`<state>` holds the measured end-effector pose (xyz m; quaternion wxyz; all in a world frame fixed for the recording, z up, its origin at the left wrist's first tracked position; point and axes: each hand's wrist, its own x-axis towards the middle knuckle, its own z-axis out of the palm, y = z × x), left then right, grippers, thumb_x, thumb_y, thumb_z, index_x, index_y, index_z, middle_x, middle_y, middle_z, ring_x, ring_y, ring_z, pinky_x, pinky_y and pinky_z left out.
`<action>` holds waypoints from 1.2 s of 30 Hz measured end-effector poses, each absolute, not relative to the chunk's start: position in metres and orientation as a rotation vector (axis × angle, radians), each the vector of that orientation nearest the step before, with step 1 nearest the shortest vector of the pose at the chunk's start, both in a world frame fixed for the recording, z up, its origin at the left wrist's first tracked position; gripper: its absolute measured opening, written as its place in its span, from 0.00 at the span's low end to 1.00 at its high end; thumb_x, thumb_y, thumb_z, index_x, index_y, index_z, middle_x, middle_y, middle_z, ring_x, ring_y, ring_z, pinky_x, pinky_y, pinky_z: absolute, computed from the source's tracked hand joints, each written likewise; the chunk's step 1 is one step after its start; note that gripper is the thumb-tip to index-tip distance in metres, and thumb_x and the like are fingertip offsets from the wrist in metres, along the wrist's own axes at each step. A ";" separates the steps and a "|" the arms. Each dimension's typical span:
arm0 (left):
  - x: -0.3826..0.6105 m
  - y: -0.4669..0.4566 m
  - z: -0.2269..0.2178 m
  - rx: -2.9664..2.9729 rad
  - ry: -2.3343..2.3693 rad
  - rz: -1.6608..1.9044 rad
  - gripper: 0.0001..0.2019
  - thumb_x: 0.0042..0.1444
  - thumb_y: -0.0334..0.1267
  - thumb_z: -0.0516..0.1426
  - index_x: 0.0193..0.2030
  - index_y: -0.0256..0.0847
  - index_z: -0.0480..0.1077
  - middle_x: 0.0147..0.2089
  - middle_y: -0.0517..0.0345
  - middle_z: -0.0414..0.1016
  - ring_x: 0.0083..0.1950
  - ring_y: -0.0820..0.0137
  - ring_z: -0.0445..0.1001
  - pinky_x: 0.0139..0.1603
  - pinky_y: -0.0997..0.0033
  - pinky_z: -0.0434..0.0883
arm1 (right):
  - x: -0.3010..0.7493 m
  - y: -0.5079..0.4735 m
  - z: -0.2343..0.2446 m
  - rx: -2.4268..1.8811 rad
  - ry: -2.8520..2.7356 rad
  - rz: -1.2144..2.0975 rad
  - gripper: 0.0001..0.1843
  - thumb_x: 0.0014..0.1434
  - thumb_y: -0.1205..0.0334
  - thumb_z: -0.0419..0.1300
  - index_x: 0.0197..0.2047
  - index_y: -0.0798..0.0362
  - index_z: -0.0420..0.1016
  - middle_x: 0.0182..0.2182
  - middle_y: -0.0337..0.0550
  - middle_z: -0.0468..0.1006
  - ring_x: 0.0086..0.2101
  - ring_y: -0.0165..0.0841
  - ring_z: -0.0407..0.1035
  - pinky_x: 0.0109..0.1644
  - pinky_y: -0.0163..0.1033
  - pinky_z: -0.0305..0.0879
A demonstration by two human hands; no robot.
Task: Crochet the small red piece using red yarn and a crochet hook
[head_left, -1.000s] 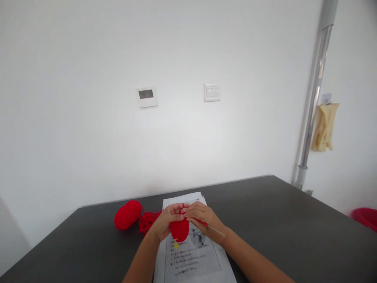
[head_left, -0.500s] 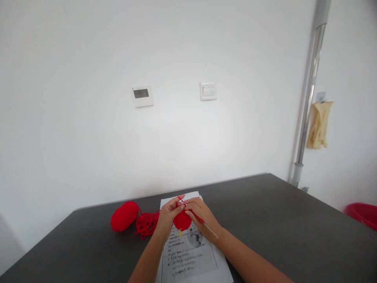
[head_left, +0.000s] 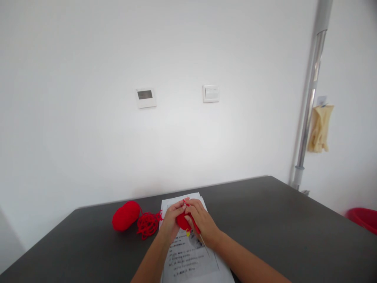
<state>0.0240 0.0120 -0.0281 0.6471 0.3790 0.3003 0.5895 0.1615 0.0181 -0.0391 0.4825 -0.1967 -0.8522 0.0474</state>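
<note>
My left hand (head_left: 172, 219) grips the left edge of a round red crochet piece (head_left: 183, 222), its fingers closed on it. A small yellow stitch marker (head_left: 187, 232) hangs at the lower edge of the piece. My right hand (head_left: 204, 221) is closed round a crochet hook (head_left: 196, 226) with a red grip and a thin pale shaft pointing down towards me. The hook's tip meets the yarn at the top of the piece, partly covered by my fingers. Loose red yarn (head_left: 148, 225) lies left of my hands, joined to a red yarn ball (head_left: 126, 216).
Printed sheets of paper (head_left: 191, 259) lie under my hands on the dark table (head_left: 265, 220). Behind it, the white wall carries a thermostat panel (head_left: 146, 98) and a switch (head_left: 211, 94). Pale yellow gloves (head_left: 320, 129) hang beside a metal pole (head_left: 308, 106); a red basin (head_left: 363, 218) stands at right.
My hands have drawn closer together, and the right hand has turned so the hook's shaft points more steeply down. The crochet piece has shifted slightly right. The view has moved a little.
</note>
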 end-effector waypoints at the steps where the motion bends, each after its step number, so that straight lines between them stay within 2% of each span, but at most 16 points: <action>1: 0.020 0.011 -0.027 0.876 0.663 1.302 0.18 0.39 0.32 0.64 0.41 0.33 0.76 0.35 0.49 0.78 0.34 0.69 0.73 0.35 0.74 0.67 | 0.162 0.017 -0.039 -0.464 -2.072 0.153 0.07 0.62 0.67 0.48 0.42 0.52 0.64 0.44 0.49 0.68 0.48 0.37 0.61 0.54 0.48 0.61; 6: 0.006 0.009 -0.024 0.959 0.593 1.131 0.15 0.40 0.29 0.63 0.39 0.32 0.76 0.34 0.48 0.78 0.35 0.66 0.74 0.38 0.71 0.67 | 0.161 0.014 -0.037 -0.388 -2.001 0.410 0.10 0.63 0.64 0.47 0.44 0.50 0.67 0.43 0.45 0.71 0.48 0.36 0.63 0.54 0.45 0.61; 11: -0.004 0.009 -0.023 1.014 0.610 1.047 0.18 0.40 0.30 0.63 0.42 0.32 0.75 0.34 0.47 0.77 0.35 0.64 0.75 0.36 0.70 0.66 | 0.162 0.014 -0.034 -0.404 -1.949 0.588 0.12 0.64 0.61 0.47 0.42 0.49 0.72 0.40 0.43 0.74 0.45 0.34 0.65 0.52 0.44 0.62; 14: -0.010 0.009 -0.024 1.040 0.649 1.026 0.22 0.40 0.30 0.63 0.46 0.33 0.74 0.34 0.47 0.77 0.33 0.65 0.74 0.34 0.71 0.66 | 0.164 0.016 -0.031 -0.421 -1.905 0.617 0.11 0.63 0.61 0.50 0.39 0.49 0.74 0.37 0.43 0.75 0.42 0.34 0.67 0.50 0.43 0.63; 18: -0.014 0.010 -0.026 1.065 0.679 1.037 0.25 0.39 0.31 0.63 0.48 0.34 0.72 0.35 0.47 0.77 0.36 0.63 0.74 0.36 0.69 0.66 | 0.166 0.019 -0.028 -0.381 -1.930 0.607 0.09 0.61 0.62 0.53 0.38 0.50 0.75 0.36 0.43 0.76 0.41 0.34 0.68 0.49 0.43 0.64; 26: -0.009 0.010 -0.027 1.025 0.678 1.077 0.22 0.41 0.31 0.63 0.47 0.35 0.73 0.37 0.48 0.77 0.38 0.66 0.74 0.43 0.70 0.65 | 0.169 0.022 -0.031 -0.333 -2.004 0.546 0.10 0.62 0.62 0.53 0.41 0.50 0.75 0.37 0.44 0.77 0.41 0.33 0.69 0.48 0.42 0.66; 32: -0.011 0.010 -0.026 1.012 0.774 1.156 0.26 0.40 0.32 0.65 0.50 0.35 0.71 0.32 0.52 0.76 0.31 0.71 0.73 0.33 0.74 0.66 | 0.170 0.022 -0.031 -0.330 -1.970 0.555 0.10 0.62 0.62 0.53 0.43 0.49 0.74 0.38 0.44 0.77 0.42 0.33 0.68 0.49 0.42 0.65; 36: -0.014 0.010 -0.025 0.969 0.739 1.153 0.26 0.40 0.30 0.65 0.50 0.36 0.71 0.29 0.55 0.75 0.29 0.72 0.73 0.34 0.74 0.67 | 0.170 0.023 -0.032 -0.364 -1.913 0.668 0.10 0.60 0.60 0.55 0.42 0.49 0.76 0.39 0.44 0.77 0.42 0.34 0.70 0.50 0.43 0.65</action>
